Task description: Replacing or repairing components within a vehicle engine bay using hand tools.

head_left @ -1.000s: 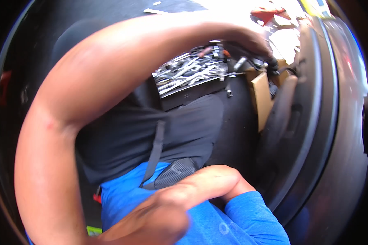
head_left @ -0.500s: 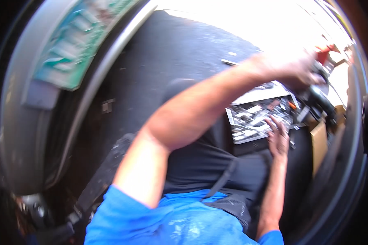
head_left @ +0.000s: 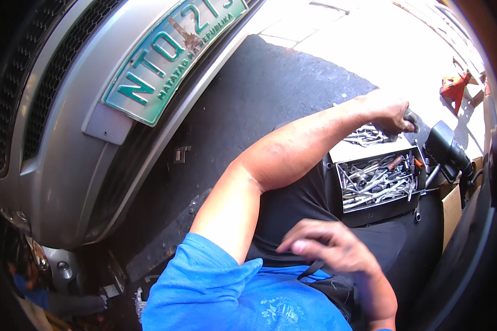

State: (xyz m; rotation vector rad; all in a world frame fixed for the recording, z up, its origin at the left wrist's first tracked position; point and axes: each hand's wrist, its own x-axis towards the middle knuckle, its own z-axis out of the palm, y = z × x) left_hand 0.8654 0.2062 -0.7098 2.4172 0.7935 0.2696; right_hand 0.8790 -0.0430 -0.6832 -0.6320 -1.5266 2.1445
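Note:
My left hand (head_left: 396, 116) reaches over the back of an open metal toolbox (head_left: 378, 182), fingers curled round something dark that I cannot make out. The toolbox holds several silver wrenches and other tools, some with red or orange handles, and more lie in its rear part. My right hand (head_left: 328, 248) is blurred at my lap, fingers loosely bent and apart, with nothing visible in it. Just right of the toolbox are a black object (head_left: 447, 151) and a loose wrench (head_left: 418, 209).
A silver car bumper (head_left: 66, 187) with a green-lettered plate (head_left: 171, 60) fills the upper left. A red stand (head_left: 454, 88) is on sunlit pavement at upper right. Cardboard (head_left: 450, 215) stands at the right. Part of a blue-clothed person (head_left: 30, 287), perhaps a reflection, shows at lower left.
The view has swung, bringing the bumper and plate in. My right hand has drawn back from the toolbox to my lap. My left hand stays beyond the toolbox.

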